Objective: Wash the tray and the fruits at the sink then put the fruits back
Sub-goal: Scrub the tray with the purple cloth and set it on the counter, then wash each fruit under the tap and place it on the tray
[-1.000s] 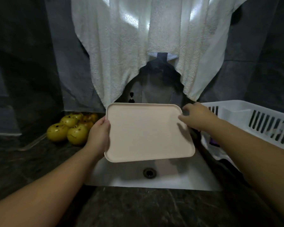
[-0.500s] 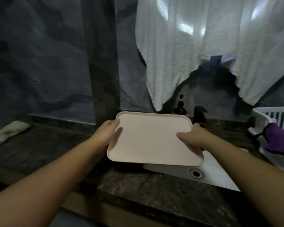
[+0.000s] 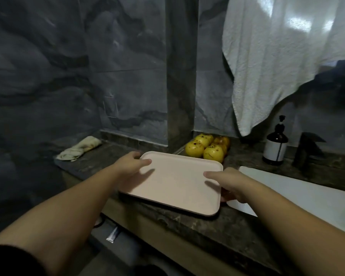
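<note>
Two bare forearms reach in from the near edge, one from the near left and one from the near right. The left hand (image 3: 130, 165) and the right hand (image 3: 230, 183) wear no gloves, and no watch or bracelet shows on either wrist. Something small glints on a finger of the right hand; whether it is a ring cannot be told. At the near left corner a dark sleeve (image 3: 14, 259), black or close to it, covers the upper part of the left arm and ends above the elbow with a plain edge. The right arm is bare as far as the frame shows.
</note>
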Tool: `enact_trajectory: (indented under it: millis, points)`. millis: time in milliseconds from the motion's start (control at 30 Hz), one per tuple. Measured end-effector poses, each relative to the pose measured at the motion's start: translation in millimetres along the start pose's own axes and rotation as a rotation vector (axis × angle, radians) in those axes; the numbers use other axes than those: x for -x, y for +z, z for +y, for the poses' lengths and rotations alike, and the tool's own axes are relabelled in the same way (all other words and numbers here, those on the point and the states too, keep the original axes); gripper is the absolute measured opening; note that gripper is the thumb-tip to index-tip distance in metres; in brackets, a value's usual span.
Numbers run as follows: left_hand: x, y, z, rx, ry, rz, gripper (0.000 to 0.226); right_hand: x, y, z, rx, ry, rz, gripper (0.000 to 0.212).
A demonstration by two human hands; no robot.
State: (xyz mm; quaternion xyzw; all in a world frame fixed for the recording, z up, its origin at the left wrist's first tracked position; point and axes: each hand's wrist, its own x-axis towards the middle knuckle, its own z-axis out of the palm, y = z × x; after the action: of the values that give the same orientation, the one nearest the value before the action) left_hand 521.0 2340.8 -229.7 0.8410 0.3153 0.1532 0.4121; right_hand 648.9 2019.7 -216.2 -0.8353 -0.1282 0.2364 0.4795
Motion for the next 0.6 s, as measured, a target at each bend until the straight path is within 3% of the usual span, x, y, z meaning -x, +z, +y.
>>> enact_trajectory:
  millis: [167,367,600]
  points:
    - [-19,-11,-31,0.031,-0.065,-0.006,0.105,-17,27,-3,-0.155,0.032,-0.110,0.038]
    - [-50,-21,-36,-0.053,-0.063,0.031,0.092,-37,46,-3,-0.292,0.035,-0.157,0.030]
    - [-72,-28,-42,-0.070,-0.069,-0.002,0.090,-56,59,-6,-0.265,0.050,-0.128,0.042]
